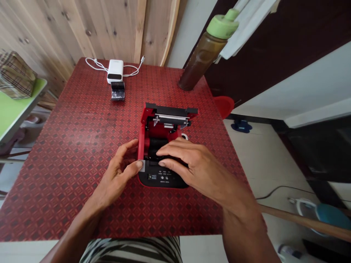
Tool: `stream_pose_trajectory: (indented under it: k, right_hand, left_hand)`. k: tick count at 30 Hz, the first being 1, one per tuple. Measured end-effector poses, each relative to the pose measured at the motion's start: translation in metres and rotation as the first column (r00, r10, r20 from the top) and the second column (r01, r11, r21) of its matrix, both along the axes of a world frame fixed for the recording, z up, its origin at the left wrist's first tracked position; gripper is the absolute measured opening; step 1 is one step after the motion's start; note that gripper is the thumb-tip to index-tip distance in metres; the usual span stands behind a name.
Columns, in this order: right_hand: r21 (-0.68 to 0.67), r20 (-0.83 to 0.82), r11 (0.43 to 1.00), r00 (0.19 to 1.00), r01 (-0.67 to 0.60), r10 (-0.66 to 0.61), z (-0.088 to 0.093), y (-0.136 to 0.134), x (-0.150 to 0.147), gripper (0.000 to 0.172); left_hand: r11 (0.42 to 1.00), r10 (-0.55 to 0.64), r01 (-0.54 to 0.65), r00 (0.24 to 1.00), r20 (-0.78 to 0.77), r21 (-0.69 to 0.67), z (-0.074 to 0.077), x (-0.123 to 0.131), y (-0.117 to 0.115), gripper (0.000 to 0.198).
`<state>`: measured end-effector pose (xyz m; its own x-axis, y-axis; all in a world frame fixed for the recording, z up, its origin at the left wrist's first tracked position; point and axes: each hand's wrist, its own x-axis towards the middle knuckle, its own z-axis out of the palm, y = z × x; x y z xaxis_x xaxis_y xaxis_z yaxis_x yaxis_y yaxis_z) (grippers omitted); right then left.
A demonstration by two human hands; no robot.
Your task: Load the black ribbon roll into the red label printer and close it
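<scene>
Red-and-black printer (153,167) stands lid-up on the table (55,175), nearer its right edge; the left hand (118,178) spreads thumb from fingers at the printer's left side; the right hand (193,162) arches palm-down over it, whether pinching, I cannot tell; a bottle (206,51) stands near the far right corner.

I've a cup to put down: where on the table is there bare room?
The table is bare left of your left hand, and behind the red machine between black roll and bottle. It is crowded at the machine, under your right hand, and where the roll sits by the white device.
</scene>
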<state>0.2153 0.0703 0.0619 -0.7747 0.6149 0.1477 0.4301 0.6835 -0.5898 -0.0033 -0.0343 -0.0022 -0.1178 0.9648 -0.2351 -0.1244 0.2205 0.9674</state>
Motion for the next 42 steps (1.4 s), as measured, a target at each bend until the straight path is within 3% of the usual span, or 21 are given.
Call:
stream_pose_trajectory:
  k: [9,19,22,26,31,35,38,42]
  right_hand:
    - [0.046,-0.03,0.998,0.999,-0.034,0.035,-0.009,0.001,-0.007,0.029]
    - [0.23,-0.23,0.967,0.972,0.109,-0.055,-0.011,-0.033,0.006,0.02]
    - [0.262,-0.258,0.952,0.962,0.16,-0.09,-0.016,-0.043,0.011,0.017]
    - [0.316,-0.254,0.93,0.961,0.189,-0.109,-0.02,-0.052,0.013,0.018]
    - [0.402,-0.224,0.89,0.965,0.216,-0.133,-0.024,-0.058,0.012,0.021]
    - [0.502,-0.218,0.83,0.964,0.242,-0.149,-0.031,-0.063,0.009,0.022]
    - [0.55,-0.203,0.795,0.964,0.257,-0.172,-0.034,-0.067,0.009,0.027]
    - [0.587,-0.21,0.754,0.955,0.296,-0.211,-0.036,-0.07,0.008,0.022]
  left_hand:
    - [1.0,0.011,-0.012,0.999,0.037,0.012,0.002,0.001,0.0,0.061]
    - [1.0,0.011,-0.011,1.0,0.018,-0.011,0.001,-0.013,0.0,0.064]
    - [0.988,0.137,-0.13,0.987,-0.084,0.082,0.006,-0.022,0.021,0.062]
    - [0.957,0.187,-0.155,0.976,-0.112,0.246,0.028,-0.02,0.065,0.064]
    - [0.949,0.214,-0.206,0.977,-0.01,0.239,0.053,-0.002,0.091,0.051]
    - [0.949,0.193,-0.172,0.979,-0.057,0.265,0.048,0.0,0.078,0.035]
    - [0.97,0.148,-0.139,0.989,-0.032,0.2,0.039,0.001,0.059,0.02]
    - [0.991,0.116,-0.118,0.993,0.035,0.059,0.024,0.003,0.035,0.067]
